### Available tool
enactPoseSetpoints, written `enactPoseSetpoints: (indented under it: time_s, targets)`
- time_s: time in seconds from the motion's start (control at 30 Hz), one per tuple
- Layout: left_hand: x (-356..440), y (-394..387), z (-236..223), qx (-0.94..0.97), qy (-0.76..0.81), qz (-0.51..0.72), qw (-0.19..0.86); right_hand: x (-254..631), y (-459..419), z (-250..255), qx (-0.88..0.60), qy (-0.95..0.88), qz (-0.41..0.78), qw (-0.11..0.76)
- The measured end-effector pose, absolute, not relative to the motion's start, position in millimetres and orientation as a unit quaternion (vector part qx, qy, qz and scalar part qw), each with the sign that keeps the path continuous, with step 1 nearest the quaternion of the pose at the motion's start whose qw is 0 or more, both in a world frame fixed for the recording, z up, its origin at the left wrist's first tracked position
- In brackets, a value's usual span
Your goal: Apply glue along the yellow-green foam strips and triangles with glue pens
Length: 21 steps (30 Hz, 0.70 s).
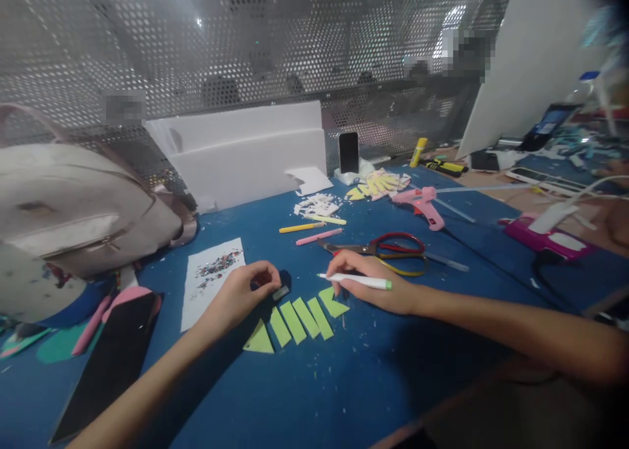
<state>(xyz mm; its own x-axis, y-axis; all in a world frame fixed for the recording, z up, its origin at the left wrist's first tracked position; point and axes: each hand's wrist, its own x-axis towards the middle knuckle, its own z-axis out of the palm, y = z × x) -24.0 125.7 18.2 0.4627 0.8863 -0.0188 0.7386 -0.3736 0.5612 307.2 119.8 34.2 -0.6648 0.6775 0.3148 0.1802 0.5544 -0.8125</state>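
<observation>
My right hand (366, 282) is closed around a white marker pen (361, 280) with a green end, its tip pointing left above the table. My left hand (248, 290) is curled in a pinch. A small greyish piece (281, 294) shows just at its fingertips; whether it is gripped or only lies beneath them, I cannot tell. Between and below the hands lie several light green strips (299, 320) side by side. A green triangle (259, 339) lies at their left end, and a notched green piece (334, 303) at their right, close to my right hand.
Beyond my right hand lie red-and-yellow-handled scissors (399, 242), with pink (319, 237) and yellow pens (301, 227) nearby. A pink glue gun (422, 203) trails a cable rightward. White scraps (318, 206), a phone (348, 153), a glitter-strewn paper (212, 275) and a backpack (83, 206) surround the work area.
</observation>
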Motion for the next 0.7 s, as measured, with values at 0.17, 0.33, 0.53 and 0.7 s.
enactPoseSetpoints:
  time_s: [0.17, 0.33, 0.53, 0.7]
  targets:
    - [-25.8, 123.4, 15.1, 0.816, 0.492, 0.137, 0.271, 298.3, 118.3, 45.4, -0.244, -0.810, 0.447, 0.290]
    - [-23.7, 140.3, 7.7, 0.818, 0.487, 0.087, 0.294, 291.4, 127.5, 49.8, -0.240, -0.807, 0.467, 0.269]
    - [-18.3, 144.2, 6.8, 0.816, 0.476, 0.040, 0.324, 291.6, 134.9, 52.0, -0.248, -0.784, 0.499, 0.274]
    - [-22.2, 136.8, 7.4, 0.815, 0.486, 0.042, 0.314, 291.9, 137.9, 44.2, -0.263, -0.719, 0.575, 0.290]
